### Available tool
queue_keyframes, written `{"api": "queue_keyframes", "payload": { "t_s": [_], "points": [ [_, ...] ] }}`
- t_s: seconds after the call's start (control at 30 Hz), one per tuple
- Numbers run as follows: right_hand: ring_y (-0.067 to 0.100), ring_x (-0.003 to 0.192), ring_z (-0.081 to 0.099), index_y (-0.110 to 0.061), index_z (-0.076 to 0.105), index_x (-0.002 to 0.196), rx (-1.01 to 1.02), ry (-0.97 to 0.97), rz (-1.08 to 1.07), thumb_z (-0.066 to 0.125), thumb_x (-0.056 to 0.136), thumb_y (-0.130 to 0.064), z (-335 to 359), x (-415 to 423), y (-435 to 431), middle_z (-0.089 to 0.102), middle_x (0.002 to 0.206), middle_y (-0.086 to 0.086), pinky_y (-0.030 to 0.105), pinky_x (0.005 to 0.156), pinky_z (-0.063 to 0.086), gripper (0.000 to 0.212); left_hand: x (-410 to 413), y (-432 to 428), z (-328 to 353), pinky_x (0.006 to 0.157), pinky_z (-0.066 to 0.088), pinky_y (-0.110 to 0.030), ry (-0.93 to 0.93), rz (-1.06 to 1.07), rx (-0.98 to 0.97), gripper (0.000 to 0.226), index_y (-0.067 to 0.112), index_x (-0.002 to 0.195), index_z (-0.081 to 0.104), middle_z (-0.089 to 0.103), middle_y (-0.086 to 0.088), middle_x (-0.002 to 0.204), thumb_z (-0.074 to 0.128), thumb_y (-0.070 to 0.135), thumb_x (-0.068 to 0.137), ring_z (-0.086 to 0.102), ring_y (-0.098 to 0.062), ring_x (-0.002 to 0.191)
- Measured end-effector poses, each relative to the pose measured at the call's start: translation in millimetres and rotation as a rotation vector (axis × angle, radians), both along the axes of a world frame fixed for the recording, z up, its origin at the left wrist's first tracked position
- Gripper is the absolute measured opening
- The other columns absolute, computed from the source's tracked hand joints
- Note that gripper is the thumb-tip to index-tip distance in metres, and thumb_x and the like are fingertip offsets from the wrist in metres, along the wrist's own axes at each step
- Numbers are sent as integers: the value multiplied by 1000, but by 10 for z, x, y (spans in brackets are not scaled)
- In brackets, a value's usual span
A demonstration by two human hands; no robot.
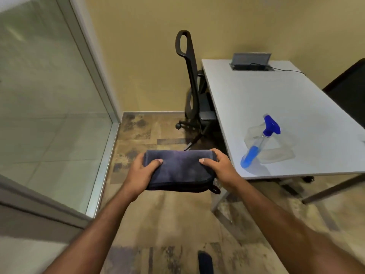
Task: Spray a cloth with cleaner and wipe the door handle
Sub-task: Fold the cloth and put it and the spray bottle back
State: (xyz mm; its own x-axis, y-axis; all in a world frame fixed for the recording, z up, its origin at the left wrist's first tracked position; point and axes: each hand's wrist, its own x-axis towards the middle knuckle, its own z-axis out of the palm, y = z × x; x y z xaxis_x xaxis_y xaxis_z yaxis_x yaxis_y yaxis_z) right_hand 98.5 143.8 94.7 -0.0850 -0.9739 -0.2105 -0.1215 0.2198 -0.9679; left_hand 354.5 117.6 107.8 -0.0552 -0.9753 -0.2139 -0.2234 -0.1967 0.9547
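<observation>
Leftmost, a tall glass panel (45, 107) in a pale metal frame fills the upper left of the frame, its bottom rail meeting a patchy brown-and-tan carpet (167, 218) that lies open through the lower middle. Over that open floor the left hand (141, 174) grips the left end of a folded dark blue cloth (178, 171), thumb on top, fingers curled underneath. The cloth looks soft and napped, with a stitched black edge and a small loop at its lower right corner. The right hand (221, 168) clamps the opposite end the same way — just beside the near corner of a smooth white table (276, 99). At upper centre a black office chair (192, 86) stands tucked against the table's left edge. On the table near its front edge lies a clear plastic spray bottle (260, 141) — blue nozzle, blue liquid inside — apart from both hands.
</observation>
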Motion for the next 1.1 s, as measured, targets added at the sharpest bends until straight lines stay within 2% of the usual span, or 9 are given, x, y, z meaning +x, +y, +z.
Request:
{"api": "queue_keyframes", "payload": {
  "t_s": [0.13,0.23,0.3,0.43,0.57,0.67,0.83,1.0,1.1],
  "points": [
    [14,98,71,-25,66,110,63,-116,-110,75,85,-29,-94,-537,84,74,105,-1,27,80,59,27,-551,-62,-48,72,55,-22,145,-25,109,14,23,104,63,72,-2,104,68,17,91,71,-11,89],
    [22,103,71,-16,66,116,84,-252,-168,84,75,-26,-118,-935,172,75,110,6,32,85,58,47,-969,-100,-84,65,55,-18,165,-75,131,16,20,105,65,74,-3,101,69,16,90,73,-8,82],
    [26,103,71,-6,66,118,105,-365,-187,84,68,-22,-119,-1178,246,75,110,12,32,84,58,54,-1260,-124,-119,69,56,-22,157,-100,146,18,20,106,64,74,-4,104,70,17,90,73,-10,85],
    [27,97,73,-3,70,108,115,-395,-274,83,65,-14,-163,-1630,386,76,105,15,32,79,60,46,-1846,-132,-184,80,55,-28,17,-151,119,32,21,119,60,69,4,109,71,29,89,68,-12,97],
    [24,97,74,-10,69,112,116,-348,-369,83,74,-12,-246,-2065,533,77,105,8,30,75,60,41,-2385,-100,-205,72,51,-18,-108,-216,25,29,30,115,56,65,15,104,68,35,90,64,-3,95],
    [24,98,74,-16,70,110,140,-338,-422,87,68,-19,-301,-2360,645,77,106,7,31,75,60,44,-2706,-112,-176,69,49,-15,-105,-290,65,30,32,115,55,65,14,108,68,38,89,62,1,93],
    [33,103,71,-7,67,117,138,-456,-500,85,68,-15,-302,-2706,778,74,112,16,35,77,60,53,-3032,-256,58,81,58,-27,-131,-531,85,51,30,124,54,64,12,113,69,54,82,65,-5,97],
    [38,115,64,1,59,128,-12,-577,-588,69,80,-10,-24,-2891,764,66,124,23,39,86,60,50,-3351,-508,629,83,59,-32,-159,-710,-136,55,27,125,57,63,11,112,73,52,79,64,-9,99],
    [33,111,67,-4,65,123,-127,-599,-595,66,82,-11,258,-2984,609,70,120,18,35,81,60,41,-3604,-769,1053,78,58,-28,-185,-754,-267,50,29,122,59,63,12,107,71,53,80,64,-7,95]
  ]
}}
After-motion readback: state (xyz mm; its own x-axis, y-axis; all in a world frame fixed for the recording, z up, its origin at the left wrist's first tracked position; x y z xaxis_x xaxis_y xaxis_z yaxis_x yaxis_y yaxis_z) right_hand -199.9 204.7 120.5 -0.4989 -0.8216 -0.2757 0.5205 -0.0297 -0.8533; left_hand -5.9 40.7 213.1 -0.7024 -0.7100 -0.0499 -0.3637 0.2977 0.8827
